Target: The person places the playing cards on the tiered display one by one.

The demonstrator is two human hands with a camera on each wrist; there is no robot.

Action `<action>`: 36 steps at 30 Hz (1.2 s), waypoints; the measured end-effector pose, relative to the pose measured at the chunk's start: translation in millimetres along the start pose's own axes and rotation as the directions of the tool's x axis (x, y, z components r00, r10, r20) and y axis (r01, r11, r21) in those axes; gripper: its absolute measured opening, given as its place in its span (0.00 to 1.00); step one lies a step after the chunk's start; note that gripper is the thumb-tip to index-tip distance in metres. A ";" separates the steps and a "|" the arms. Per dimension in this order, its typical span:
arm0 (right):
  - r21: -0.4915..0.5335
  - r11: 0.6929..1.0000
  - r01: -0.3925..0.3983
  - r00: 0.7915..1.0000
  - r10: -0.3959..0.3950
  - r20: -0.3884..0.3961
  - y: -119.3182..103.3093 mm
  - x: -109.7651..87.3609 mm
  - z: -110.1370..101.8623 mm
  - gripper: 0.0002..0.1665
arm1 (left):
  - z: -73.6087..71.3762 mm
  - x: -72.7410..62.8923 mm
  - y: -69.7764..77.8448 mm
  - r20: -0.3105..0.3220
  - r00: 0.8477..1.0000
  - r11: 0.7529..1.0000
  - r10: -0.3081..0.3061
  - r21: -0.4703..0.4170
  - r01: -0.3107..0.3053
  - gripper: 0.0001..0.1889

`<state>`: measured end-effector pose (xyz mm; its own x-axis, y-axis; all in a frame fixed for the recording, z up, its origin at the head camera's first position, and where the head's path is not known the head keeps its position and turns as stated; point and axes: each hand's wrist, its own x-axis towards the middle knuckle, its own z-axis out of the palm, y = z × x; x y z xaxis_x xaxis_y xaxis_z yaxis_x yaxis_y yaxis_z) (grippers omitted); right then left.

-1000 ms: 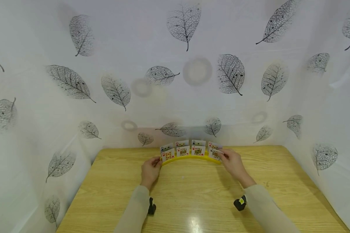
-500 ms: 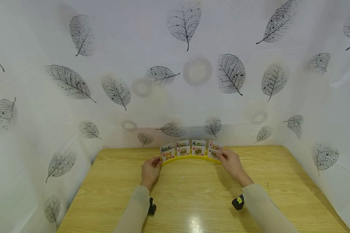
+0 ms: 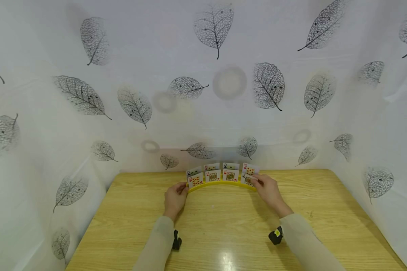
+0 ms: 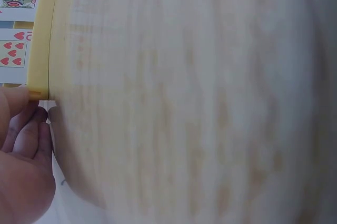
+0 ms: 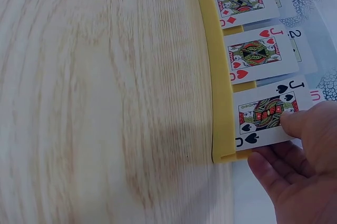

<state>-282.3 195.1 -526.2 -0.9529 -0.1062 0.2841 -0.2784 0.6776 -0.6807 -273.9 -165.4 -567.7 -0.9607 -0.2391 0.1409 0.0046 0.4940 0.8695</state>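
Note:
A curved yellow card holder (image 3: 220, 183) stands near the table's far edge, with playing cards upright in two rows. My left hand (image 3: 174, 197) holds its left end; in the left wrist view, the thumb and fingers (image 4: 31, 134) meet at that end. My right hand (image 3: 269, 192) pinches the jack of spades (image 5: 258, 109) at the right end of the front row, thumb across its face. That card's lower edge is at the holder. Beside it stand the jack of hearts (image 5: 259, 55), the jack of diamonds (image 5: 242, 2) and a ten of hearts (image 3: 195, 180).
Behind the front row stand a ten of diamonds (image 3: 250, 169), a two (image 3: 231, 166), an eight (image 3: 211, 166) and another black card (image 3: 194, 171). The wooden table (image 3: 217, 226) extends toward me. A leaf-patterned white curtain (image 3: 189, 124) hangs close behind the holder.
My right hand has shifted slightly left with the jack of spades, uncovering more of the ten of diamonds behind it. My left hand stays at the holder's end.

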 end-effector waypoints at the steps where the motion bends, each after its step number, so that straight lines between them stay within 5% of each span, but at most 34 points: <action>1: 0.000 1.000 -0.006 1.000 0.006 -0.002 -0.1 0.1 0.7 0.18 | -0.2 0.1 -0.1 -0.001 1.000 1.000 -0.002 0.002 0.002 0.11; 36: -0.019 0.995 -0.102 0.994 0.102 -0.039 0.8 -5.7 -12.6 0.21 | -5.0 0.6 1.5 0.010 1.000 1.000 0.018 0.001 -0.018 0.11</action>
<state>-275.6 205.4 -519.9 -0.9708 -0.0080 0.2397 -0.1769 0.6988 -0.6931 -273.2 -169.0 -563.9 -0.9631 -0.2221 0.1522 0.0219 0.4990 0.8663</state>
